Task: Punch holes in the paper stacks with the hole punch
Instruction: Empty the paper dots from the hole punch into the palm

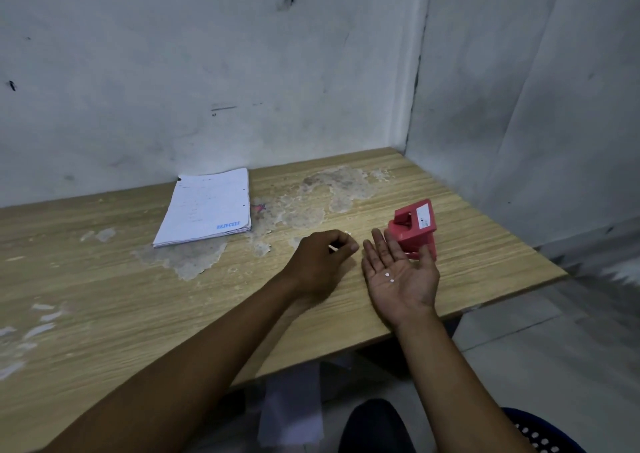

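A white paper stack [207, 206] stamped "REJECTED" lies flat near the back wall, with small holes along its right edge. The red hole punch [414, 227] rests tipped on the table at the right. My right hand [398, 276] lies palm up just in front of the punch, fingers spread, with two tiny white paper dots [388, 276] on the palm. My left hand [322, 255] hovers beside it, knuckles up, its fingertips pinched together. Whether a dot sits between them I cannot tell. Another white dot [347, 233] lies on the table just beyond the left hand.
The wooden table [121, 296] has worn, peeling patches in the middle and at the left. Walls close off the back and the right. The table's front right edge [502, 300] drops to a tiled floor. A dark perforated seat [540, 435] shows at the bottom right.
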`<state>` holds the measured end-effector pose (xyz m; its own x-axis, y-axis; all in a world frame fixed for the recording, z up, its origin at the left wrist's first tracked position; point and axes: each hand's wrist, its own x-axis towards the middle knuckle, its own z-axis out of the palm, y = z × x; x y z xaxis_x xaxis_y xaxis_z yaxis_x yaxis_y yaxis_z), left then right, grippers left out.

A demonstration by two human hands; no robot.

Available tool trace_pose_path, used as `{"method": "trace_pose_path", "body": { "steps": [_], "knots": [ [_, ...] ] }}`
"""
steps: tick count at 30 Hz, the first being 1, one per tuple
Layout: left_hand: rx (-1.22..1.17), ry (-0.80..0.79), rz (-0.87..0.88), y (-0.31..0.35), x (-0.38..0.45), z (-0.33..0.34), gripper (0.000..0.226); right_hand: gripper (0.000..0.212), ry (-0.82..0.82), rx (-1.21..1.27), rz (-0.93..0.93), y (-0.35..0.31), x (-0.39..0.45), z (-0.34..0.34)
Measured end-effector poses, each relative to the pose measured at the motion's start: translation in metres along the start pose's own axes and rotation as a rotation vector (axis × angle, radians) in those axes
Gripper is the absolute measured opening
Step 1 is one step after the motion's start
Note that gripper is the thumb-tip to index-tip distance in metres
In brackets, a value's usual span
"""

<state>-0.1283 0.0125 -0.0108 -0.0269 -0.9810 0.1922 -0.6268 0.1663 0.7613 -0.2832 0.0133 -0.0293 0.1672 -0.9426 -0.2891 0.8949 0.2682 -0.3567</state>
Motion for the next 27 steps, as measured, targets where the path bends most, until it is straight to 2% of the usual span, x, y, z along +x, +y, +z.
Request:
{"method": "trace_pose_path", "body": {
  "steps": [4, 8, 13, 20, 23, 27],
  "knots": [
    [0.049, -0.088, 0.169, 0.02, -0.005, -0.002, 0.009, 0.069, -0.014, 0.093, 0.088, 0.01, -0.007, 0.005],
    [0.158, -0.108, 0.231, 0.023, -0.009, -0.002, 0.017, 0.069, -0.044, 0.176, 0.153, 0.018, -0.014, 0.009],
    [0.16, -0.108, 0.206, 0.016, -0.009, -0.001, 0.018, 0.066, -0.073, 0.244, 0.129, 0.015, -0.019, 0.017],
    [0.009, 0.07, 0.079, 0.006, 0.0, 0.002, 0.013, 0.064, -0.034, 0.191, 0.105, 0.013, -0.003, 0.008],
    [-0.018, 0.166, -0.003, -0.007, 0.008, 0.002, 0.014, 0.057, -0.001, 0.149, 0.087, 0.008, 0.008, 0.007],
    [0.047, 0.16, -0.036, -0.03, 0.012, 0.002, 0.014, 0.048, 0.044, 0.108, 0.07, 0.003, 0.021, 0.011]
  ]
}}
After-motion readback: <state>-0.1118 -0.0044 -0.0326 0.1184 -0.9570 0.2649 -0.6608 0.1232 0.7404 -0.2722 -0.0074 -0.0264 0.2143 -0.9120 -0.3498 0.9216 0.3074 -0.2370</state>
